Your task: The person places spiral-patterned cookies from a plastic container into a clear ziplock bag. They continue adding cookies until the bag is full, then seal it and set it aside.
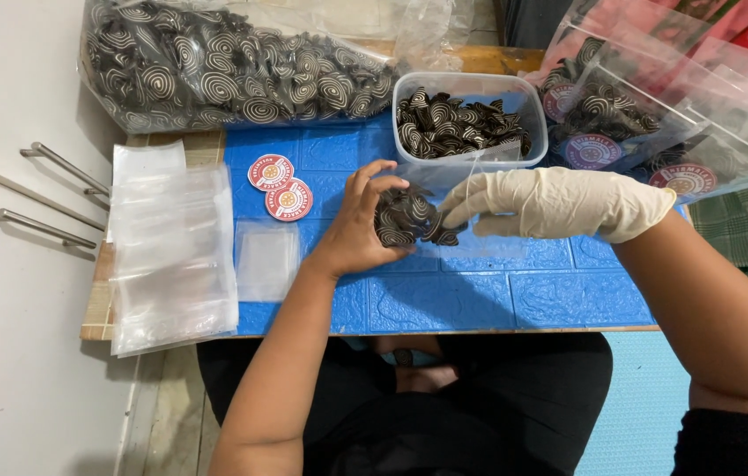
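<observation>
Blue counter (497,300) below; my bare left hand (358,231) cups a small bag of spiral chips (405,218) while my gloved right hand (559,203) pinches its mouth, filling it; sealing seems next.

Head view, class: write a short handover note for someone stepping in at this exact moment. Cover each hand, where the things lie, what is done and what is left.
Left hand, bare: holds a small clear bag of spiral chips over the blue mat.
Right hand, gloved: fingertips pinch at the same bag's right side.
Supply: clear tub of chips behind the hands; big sack of chips at back left.
Empty bags stacked at left, one flat bag beside them, two round red stickers on the mat.
Done: filled, stickered packs at right.
Left: bag in hand appears unsealed, without a sticker; tub and sack hold plenty of chips.
</observation>
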